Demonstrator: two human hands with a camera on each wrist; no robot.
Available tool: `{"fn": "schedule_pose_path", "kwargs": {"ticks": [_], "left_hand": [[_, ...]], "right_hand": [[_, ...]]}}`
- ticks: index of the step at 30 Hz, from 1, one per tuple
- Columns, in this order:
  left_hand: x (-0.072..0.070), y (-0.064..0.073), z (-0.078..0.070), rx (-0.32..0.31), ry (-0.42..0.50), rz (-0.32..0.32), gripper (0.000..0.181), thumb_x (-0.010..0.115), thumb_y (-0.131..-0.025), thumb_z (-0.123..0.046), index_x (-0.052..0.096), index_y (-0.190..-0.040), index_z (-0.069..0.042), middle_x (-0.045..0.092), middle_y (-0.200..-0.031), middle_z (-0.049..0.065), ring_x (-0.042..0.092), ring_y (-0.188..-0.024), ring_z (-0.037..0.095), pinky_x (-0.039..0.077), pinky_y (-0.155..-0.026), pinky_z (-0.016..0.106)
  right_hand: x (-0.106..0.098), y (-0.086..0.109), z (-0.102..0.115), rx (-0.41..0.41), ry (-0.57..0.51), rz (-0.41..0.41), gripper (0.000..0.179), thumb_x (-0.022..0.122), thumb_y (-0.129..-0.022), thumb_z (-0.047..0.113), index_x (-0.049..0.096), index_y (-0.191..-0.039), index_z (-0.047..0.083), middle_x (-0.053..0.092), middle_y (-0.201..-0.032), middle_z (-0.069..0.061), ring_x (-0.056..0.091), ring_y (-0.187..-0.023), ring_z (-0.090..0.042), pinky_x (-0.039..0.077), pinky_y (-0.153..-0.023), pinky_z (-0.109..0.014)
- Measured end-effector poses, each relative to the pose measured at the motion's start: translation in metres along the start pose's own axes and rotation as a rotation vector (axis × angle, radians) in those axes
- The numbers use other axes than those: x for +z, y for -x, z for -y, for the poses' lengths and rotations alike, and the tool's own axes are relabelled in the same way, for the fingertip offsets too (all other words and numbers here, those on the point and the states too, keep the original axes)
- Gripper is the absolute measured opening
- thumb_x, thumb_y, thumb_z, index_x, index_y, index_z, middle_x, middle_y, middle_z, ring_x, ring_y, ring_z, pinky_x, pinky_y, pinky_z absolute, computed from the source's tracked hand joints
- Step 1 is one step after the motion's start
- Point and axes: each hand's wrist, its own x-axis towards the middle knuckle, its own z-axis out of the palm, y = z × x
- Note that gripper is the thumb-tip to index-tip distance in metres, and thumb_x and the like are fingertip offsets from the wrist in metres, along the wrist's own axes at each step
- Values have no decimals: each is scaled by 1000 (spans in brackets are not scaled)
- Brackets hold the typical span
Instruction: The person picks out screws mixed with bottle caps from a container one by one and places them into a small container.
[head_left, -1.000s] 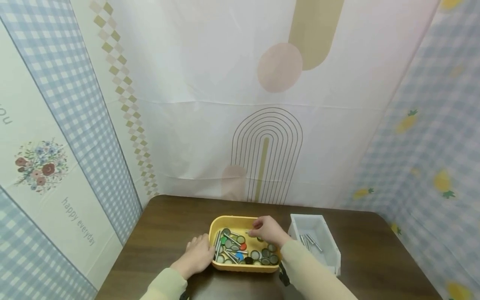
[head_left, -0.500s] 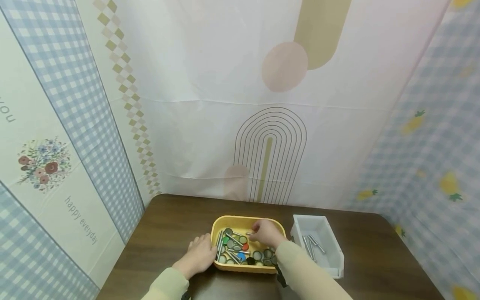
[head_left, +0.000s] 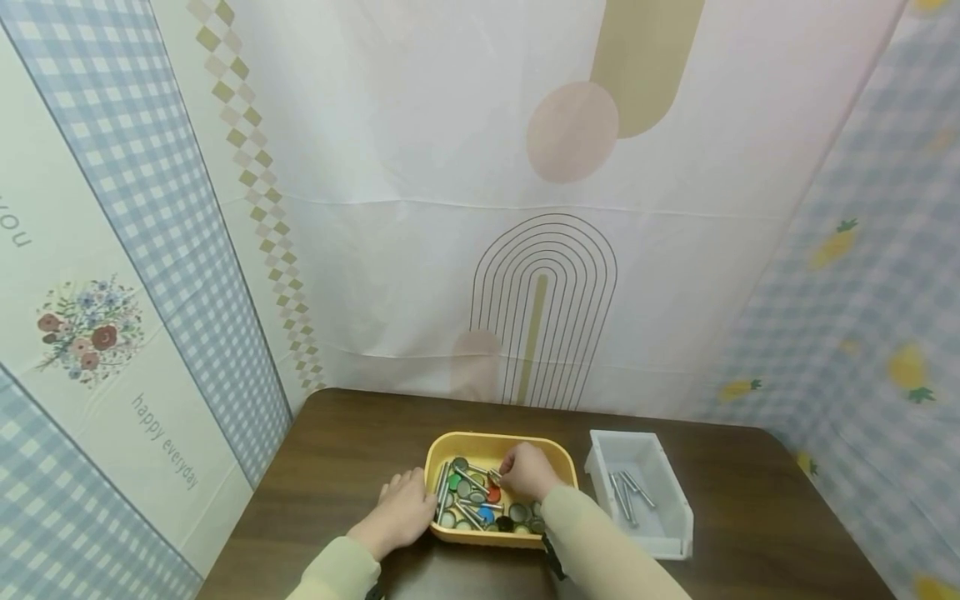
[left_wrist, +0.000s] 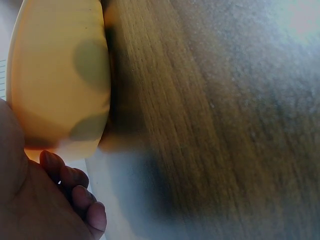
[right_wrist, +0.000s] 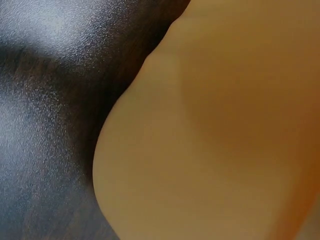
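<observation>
My right hand (head_left: 528,471) is inside a yellow plastic basket (head_left: 495,540), toward its right side. Its thumb and forefinger pinch a silver bolt (head_left: 494,477), most of which the fingers hide. Below and left of these fingertips lie more silver bolts among round bottle caps (head_left: 517,512), mostly grey, with a blue cap (head_left: 486,515), a red one and a green one. My left hand (head_left: 405,508) rests against the basket's left end, fingers extended and holding nothing. In the left wrist view its fingers (left_wrist: 80,195) hang beside the basket's outer wall (left_wrist: 60,65).
To the right of the basket stands a white bin (head_left: 663,533) with several silver bolts (head_left: 630,492) lying in it. Both containers sit on a dark wooden table (head_left: 360,442). Behind the table hangs a patterned curtain (head_left: 375,250).
The right hand has shifted left and a little nearer within the basket, over the caps and bolts, and a bolt shows at its fingertips. The left hand stays at the basket's end.
</observation>
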Motion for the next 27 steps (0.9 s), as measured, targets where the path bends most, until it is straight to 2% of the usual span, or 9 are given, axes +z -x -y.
{"fn": "schedule_pose_path", "kwargs": {"ticks": [3, 6, 10, 14, 20, 27], "left_hand": [[1, 0, 0, -2, -1, 7, 35, 49, -94, -22, 52, -115, 5, 55, -102, 12, 48, -96, 31, 34, -85, 53], [1, 0, 0, -2, 4, 10, 35, 49, -94, -23, 52, -116, 5, 55, -102, 12, 48, -97, 31, 34, -85, 53], [1, 0, 0, -7, 5, 11, 36, 49, -94, -23, 51, -116, 6, 55, -103, 12, 47, -97, 31, 34, -86, 53], [1, 1, 1, -7, 5, 9, 38, 48, -95, -23, 51, -119, 6, 55, -106, 13, 48, -99, 31, 34, -87, 53], [2, 1, 2, -5, 0, -14, 38, 49, -94, -22, 50, -119, 7, 55, -106, 13, 48, -99, 32, 34, -88, 54], [4, 1, 0, -6, -6, -20, 39, 49, -94, -22, 51, -119, 7, 56, -107, 14, 49, -99, 32, 34, -88, 53]], "right_hand": [[1, 1, 0, 8, -7, -12, 22, 74, -77, -1, 62, -60, 6, 52, -54, 4, 46, -50, -11, 39, -47, -27], [2, 1, 1, 24, -9, -22, 36, 74, -77, 0, 52, -51, 10, 41, -46, 8, 37, -43, -10, 33, -43, -26], [5, -1, 1, 61, 7, -23, 47, 75, -78, 3, 42, -47, 16, 33, -43, 8, 32, -41, -10, 30, -43, -27], [7, -3, 1, 87, 24, -27, 48, 75, -78, 3, 41, -48, 17, 34, -43, 8, 33, -41, -10, 33, -44, -27], [10, -5, 0, 81, 22, -52, 48, 61, -79, -5, 35, -46, 19, 27, -42, 9, 26, -40, -9, 29, -42, -27], [11, -2, 0, 84, 26, -58, 49, 59, -81, -6, 34, -47, 19, 24, -43, 9, 23, -40, -9, 27, -42, -27]]}}
